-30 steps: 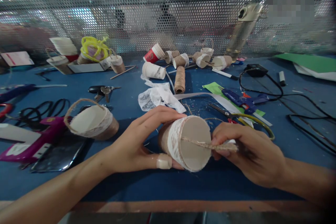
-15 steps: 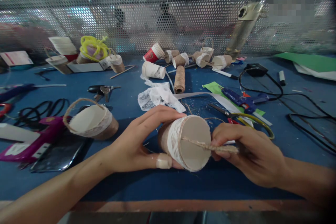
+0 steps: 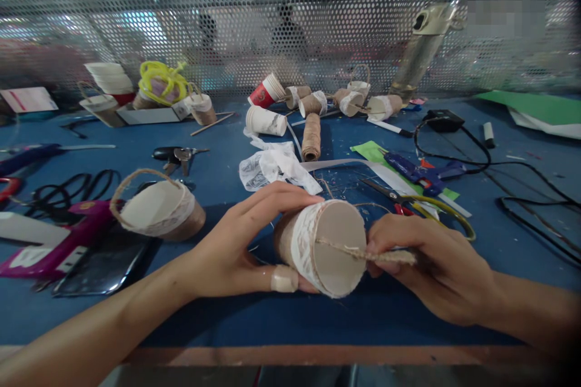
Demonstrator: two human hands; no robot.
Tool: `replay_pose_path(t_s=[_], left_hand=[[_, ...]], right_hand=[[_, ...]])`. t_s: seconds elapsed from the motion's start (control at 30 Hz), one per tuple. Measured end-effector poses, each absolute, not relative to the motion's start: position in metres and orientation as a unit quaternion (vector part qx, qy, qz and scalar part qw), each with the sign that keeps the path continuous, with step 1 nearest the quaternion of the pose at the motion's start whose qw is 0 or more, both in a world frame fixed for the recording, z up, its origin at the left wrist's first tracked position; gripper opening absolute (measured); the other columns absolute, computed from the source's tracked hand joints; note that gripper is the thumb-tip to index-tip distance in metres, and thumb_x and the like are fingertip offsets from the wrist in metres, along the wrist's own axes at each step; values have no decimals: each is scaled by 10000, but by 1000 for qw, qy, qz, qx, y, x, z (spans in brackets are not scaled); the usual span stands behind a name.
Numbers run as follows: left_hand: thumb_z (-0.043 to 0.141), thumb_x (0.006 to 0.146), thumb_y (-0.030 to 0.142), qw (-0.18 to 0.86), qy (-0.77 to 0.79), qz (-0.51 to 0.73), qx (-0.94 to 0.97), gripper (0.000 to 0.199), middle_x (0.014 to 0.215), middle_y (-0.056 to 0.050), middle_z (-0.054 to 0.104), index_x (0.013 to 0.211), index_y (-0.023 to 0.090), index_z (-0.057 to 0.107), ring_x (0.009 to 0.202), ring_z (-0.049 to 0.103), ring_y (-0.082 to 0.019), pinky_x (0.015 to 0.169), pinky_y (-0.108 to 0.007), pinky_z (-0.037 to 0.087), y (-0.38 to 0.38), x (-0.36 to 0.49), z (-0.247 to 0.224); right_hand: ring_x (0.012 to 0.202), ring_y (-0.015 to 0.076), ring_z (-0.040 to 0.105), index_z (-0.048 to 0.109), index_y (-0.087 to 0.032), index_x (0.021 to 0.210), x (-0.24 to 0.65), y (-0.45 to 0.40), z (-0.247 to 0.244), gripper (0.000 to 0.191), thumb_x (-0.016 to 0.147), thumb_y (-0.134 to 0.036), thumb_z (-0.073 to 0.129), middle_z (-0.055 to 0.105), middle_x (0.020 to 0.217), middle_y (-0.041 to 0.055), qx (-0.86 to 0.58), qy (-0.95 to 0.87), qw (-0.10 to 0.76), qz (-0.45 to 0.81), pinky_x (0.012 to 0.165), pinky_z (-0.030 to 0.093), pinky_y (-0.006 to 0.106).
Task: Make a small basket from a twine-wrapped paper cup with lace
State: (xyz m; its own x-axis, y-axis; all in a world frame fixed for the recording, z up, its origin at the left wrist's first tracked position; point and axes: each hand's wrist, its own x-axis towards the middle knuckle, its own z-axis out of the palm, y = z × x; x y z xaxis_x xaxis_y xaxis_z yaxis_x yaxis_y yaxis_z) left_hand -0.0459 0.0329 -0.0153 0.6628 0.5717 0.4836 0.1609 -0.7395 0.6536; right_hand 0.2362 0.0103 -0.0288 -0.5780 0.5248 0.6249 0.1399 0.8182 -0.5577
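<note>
Lying on its side near the front of the table is a paper cup [image 3: 340,254] wrapped in brown twine, with white lace round its rim and its mouth turned toward me. My left hand [image 3: 247,242] grips it from the left, thumb below and fingers over the top; a plaster covers part of the thumb. A twine handle [image 3: 345,248] runs across the mouth. My right hand [image 3: 431,260] pinches this handle between thumb and fingers just right of the rim. Another twine-wrapped cup with a handle [image 3: 186,224] stands tilted to the left.
A purple glue gun [image 3: 59,248] and a phone [image 3: 104,266] lie at left. Beyond my hands are white lace [image 3: 272,166], a twine spool [image 3: 311,138], yellow-handled scissors [image 3: 436,208] and a blue glue gun [image 3: 417,170]. Several small cups and a bottle [image 3: 417,51] line the mesh partition.
Almost nothing differs. Both hands keep their hold on the cup and its handle, and the view has shifted very slightly.
</note>
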Motion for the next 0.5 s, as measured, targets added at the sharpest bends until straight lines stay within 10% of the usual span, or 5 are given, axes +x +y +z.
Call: replay_pose_path(t_s=[0.5], left_hand=[[871, 790, 468, 289, 201, 351, 868, 704, 1292, -90, 650, 1399, 286, 569, 1192, 616, -277, 1046, -364, 520, 35, -47, -18]], right_hand=[[685, 90, 687, 559, -193, 1104, 233, 10, -29, 121, 987, -167, 580, 705, 813, -5, -195, -866, 414, 201, 629, 546, 169]])
